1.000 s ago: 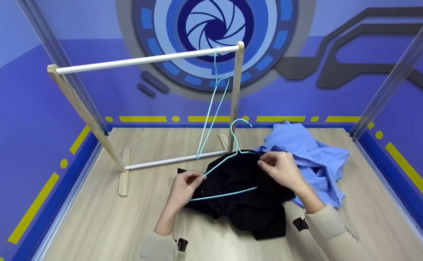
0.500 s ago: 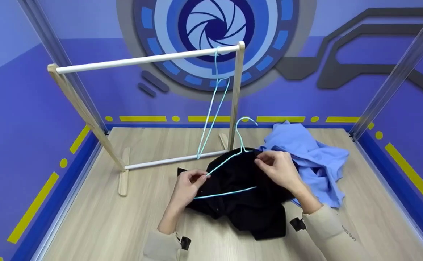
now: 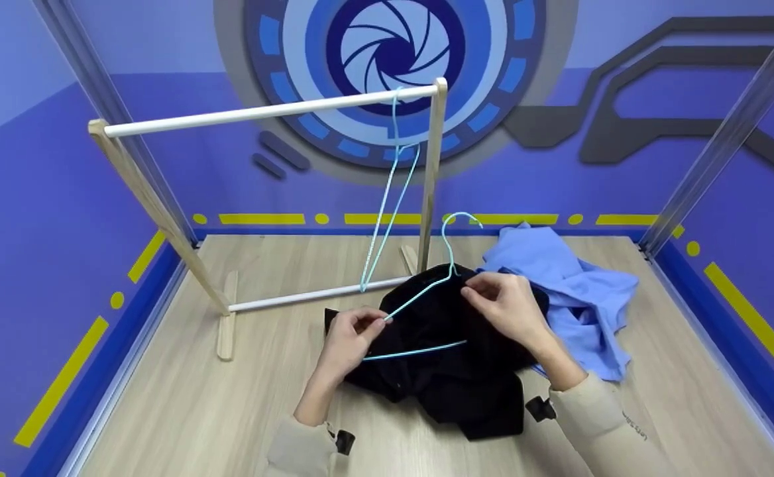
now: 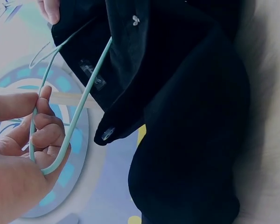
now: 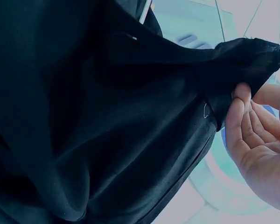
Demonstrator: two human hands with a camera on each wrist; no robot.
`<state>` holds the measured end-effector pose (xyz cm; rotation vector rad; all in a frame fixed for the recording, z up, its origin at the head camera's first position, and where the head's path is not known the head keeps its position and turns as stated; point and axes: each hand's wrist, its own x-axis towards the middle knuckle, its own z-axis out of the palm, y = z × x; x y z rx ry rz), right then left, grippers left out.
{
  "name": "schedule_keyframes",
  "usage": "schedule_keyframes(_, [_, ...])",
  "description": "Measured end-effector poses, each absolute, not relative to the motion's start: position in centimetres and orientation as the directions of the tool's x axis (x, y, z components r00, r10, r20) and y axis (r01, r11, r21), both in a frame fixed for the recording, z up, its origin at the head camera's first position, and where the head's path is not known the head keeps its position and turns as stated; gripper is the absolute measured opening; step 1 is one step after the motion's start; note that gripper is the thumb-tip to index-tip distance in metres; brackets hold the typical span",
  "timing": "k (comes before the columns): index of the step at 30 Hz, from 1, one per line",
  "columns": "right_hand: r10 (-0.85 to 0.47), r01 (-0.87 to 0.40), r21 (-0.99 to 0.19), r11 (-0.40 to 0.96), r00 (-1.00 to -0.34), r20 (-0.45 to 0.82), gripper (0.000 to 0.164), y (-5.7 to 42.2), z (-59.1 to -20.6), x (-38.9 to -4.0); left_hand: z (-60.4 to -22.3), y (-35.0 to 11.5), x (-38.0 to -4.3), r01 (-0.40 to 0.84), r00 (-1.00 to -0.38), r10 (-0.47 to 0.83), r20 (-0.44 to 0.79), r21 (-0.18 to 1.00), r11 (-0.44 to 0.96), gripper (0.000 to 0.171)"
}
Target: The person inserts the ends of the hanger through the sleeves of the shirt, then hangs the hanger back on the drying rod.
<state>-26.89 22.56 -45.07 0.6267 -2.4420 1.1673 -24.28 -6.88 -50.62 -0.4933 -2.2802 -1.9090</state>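
Note:
A light-blue clothes hanger point(image 3: 420, 296) is partly inside a black shirt point(image 3: 456, 391), its hook sticking up past the collar. My left hand point(image 3: 347, 341) pinches one shoulder of the hanger; in the left wrist view the hanger's bent end point(image 4: 56, 163) lies across the fingers. With thumb and fingers, my right hand point(image 3: 509, 308) pinches the shirt near its collar, as the right wrist view shows at the cloth edge point(image 5: 242, 60). The hanger's far shoulder is hidden in the black cloth. Inside the collar a small label point(image 4: 92, 74) shows.
Behind the shirt stands a wooden rack point(image 3: 274, 111) with white rods. Another light-blue hanger point(image 3: 382, 215) hangs from its top rod, near the right post. A crumpled blue garment point(image 3: 576, 285) lies on the table at the right. Printed panels point(image 3: 705, 172) enclose the table.
My left hand has moved to the right with the hanger, sliding it further into the shirt. The hook has shifted right and slightly up. My right hand has edged left, still pinching the shirt.

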Motion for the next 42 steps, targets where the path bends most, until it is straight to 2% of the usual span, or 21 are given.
schedule_keyframes(6, [-0.205, -0.488, -0.683, 0.543, -0.866, 0.456, 0.009, 22.6, -45.0, -26.8, -49.9, -6.6, -24.0, 0.344, -0.934, 0.167, 0.315, 0.919, 0.192, 0.008])
schedule_keyframes(11, [-0.194, -0.455, -0.744, 0.488, -0.888, 0.416, 0.035, 22.8, -45.2, -26.7, -47.4, -6.3, -22.6, 0.371, -0.921, 0.196, 0.336, 0.91, 0.185, 0.007])
schedule_keyframes(14, [-0.207, -0.462, -0.74, 0.489, -0.885, 0.416, 0.044, 22.9, -45.3, -26.7, -46.6, -6.1, -22.0, 0.394, -0.911, 0.205, 0.358, 0.903, 0.173, 0.006])
schedule_keyframes(22, [-0.241, -0.48, -0.71, 0.516, -0.876, 0.418, 0.041, 23.1, -45.2, -26.9, -48.0, -6.0, -22.8, 0.401, -0.91, 0.203, 0.362, 0.894, 0.201, 0.007])
schedule_keyframes(27, [-0.226, -0.5, -0.692, 0.521, -0.862, 0.453, 0.03, 23.5, -45.1, -27.1, -49.8, -6.3, -23.8, 0.418, -0.899, 0.22, 0.379, 0.892, 0.173, 0.007])
schedule_keyframes(34, [-0.19, -0.534, -0.653, 0.537, -0.831, 0.523, 0.016, 24.1, -45.5, -27.3, -46.5, -6.0, -21.7, 0.418, -0.896, 0.239, 0.375, 0.893, 0.167, 0.007])
schedule_keyframes(42, [-0.189, -0.535, -0.664, 0.523, -0.832, 0.521, 0.012, 24.1, -45.5, -27.4, -45.8, -6.0, -21.3, 0.413, -0.895, 0.262, 0.361, 0.892, 0.181, 0.008])
